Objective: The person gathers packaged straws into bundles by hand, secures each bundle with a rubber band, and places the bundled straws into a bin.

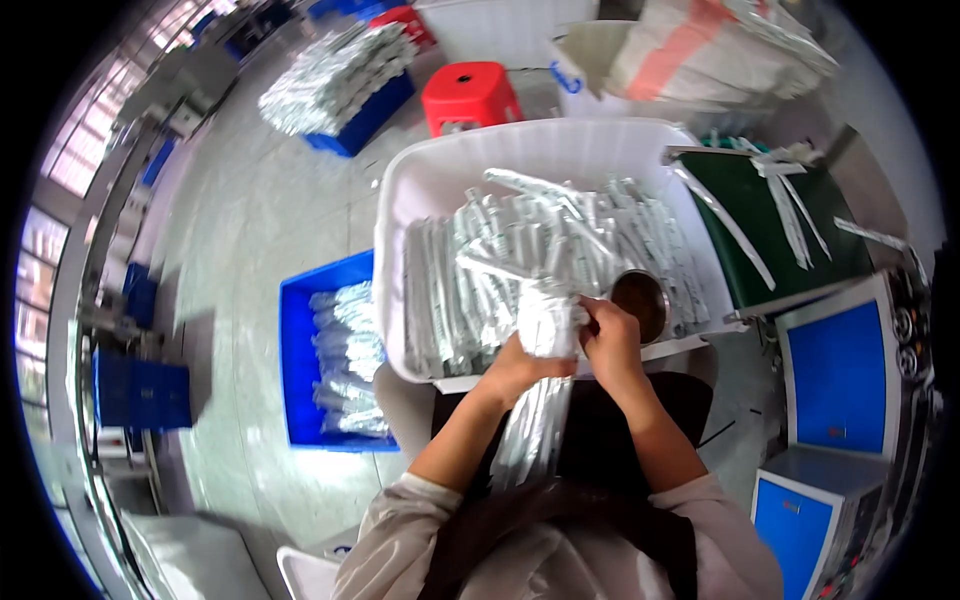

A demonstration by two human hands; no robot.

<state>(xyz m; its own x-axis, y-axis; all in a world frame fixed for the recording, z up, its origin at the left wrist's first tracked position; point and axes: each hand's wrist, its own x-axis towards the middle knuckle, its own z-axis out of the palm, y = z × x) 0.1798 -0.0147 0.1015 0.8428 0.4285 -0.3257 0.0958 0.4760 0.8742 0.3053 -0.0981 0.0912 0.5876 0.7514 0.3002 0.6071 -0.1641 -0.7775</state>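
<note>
A bundle of long, shiny silvery-clear plastic packets (537, 425) runs from my lap up over the front rim of a large white tub (395, 200). My left hand (522, 368) is wrapped around the bundle's middle. At its right side, near the upper end, the fingers of my right hand (612, 345) are pinched together at the bundle's edge; exactly what they grip is too small to make out. Many similar loose packets (440, 290) lie in the tub beyond my hands. A round brown-and-metal container (640, 305) rests among them, just right of my right hand.
A blue crate (300, 410) of bundled packets stands on the floor at left. Farther back are a heaped blue crate (345, 130) and a red stool (468, 95). At right, a green conveyor belt (745, 220) carries packet strips, above blue-panelled machine cabinets (835, 370).
</note>
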